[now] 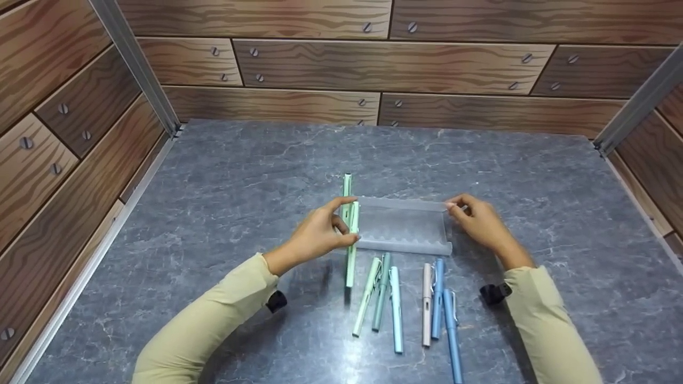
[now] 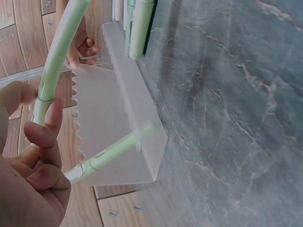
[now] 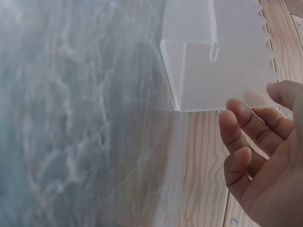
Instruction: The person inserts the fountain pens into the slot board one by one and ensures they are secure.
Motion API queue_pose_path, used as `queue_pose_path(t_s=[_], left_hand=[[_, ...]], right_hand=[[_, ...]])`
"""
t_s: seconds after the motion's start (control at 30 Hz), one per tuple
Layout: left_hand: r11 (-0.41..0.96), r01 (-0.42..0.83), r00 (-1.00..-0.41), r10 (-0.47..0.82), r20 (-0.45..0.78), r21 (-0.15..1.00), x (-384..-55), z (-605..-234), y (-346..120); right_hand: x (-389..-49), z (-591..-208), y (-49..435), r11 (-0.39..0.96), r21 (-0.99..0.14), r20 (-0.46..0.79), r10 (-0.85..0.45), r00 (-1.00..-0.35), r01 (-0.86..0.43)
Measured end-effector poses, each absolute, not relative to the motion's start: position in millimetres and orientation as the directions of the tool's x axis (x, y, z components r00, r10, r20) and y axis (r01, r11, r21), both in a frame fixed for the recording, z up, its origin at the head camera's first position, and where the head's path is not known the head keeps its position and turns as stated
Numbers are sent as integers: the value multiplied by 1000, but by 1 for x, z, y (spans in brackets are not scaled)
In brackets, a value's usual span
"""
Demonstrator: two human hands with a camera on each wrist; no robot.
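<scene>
My left hand (image 1: 315, 234) pinches a light green pen (image 1: 350, 269) between thumb and fingers, over the left end of a translucent plastic pen holder (image 1: 405, 221). A second light green pen (image 2: 113, 151) lies across the holder at that same end. Scalloped notches line the holder's edge in both wrist views. At its far right corner, my right hand (image 1: 480, 224) pinches the rim, thumb on one side and fingertips on the other (image 3: 236, 109).
In front of the holder lie a light green pen (image 1: 366, 296), a dark green pen (image 1: 381, 293) and a turquoise pen (image 1: 396, 309). Further right are a grey pen (image 1: 427, 304) and two blue pens (image 1: 452, 336). Wood-patterned walls (image 1: 395, 66) surround the marbled table (image 1: 256, 170).
</scene>
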State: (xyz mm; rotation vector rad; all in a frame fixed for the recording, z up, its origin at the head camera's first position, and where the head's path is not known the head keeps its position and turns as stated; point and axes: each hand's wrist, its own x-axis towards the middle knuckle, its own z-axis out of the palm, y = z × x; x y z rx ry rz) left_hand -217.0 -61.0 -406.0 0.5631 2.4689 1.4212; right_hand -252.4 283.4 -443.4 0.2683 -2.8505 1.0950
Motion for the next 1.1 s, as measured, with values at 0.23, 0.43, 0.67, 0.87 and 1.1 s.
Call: queue_pose_path(t_s=[0.23, 0.43, 0.67, 0.87, 1.1], left_hand=[[455, 278, -914, 398, 86, 846, -218, -405, -57], [503, 402, -902, 361, 237, 765, -222, -403, -55], [558, 467, -881, 361, 306, 686, -229, -402, -54], [584, 520, -854, 363, 373, 623, -236, -403, -52], [618, 557, -828, 363, 427, 555, -239, -406, -49]], right_hand=[[-253, -445, 282, 730, -657, 133, -135, -982, -189], [-253, -444, 283, 728, -658, 128, -142, -982, -191], [-252, -444, 283, 730, -655, 132, -139, -981, -192], [-253, -445, 283, 724, -662, 137, -135, -981, -192], [-252, -444, 284, 724, -666, 112, -144, -983, -182]])
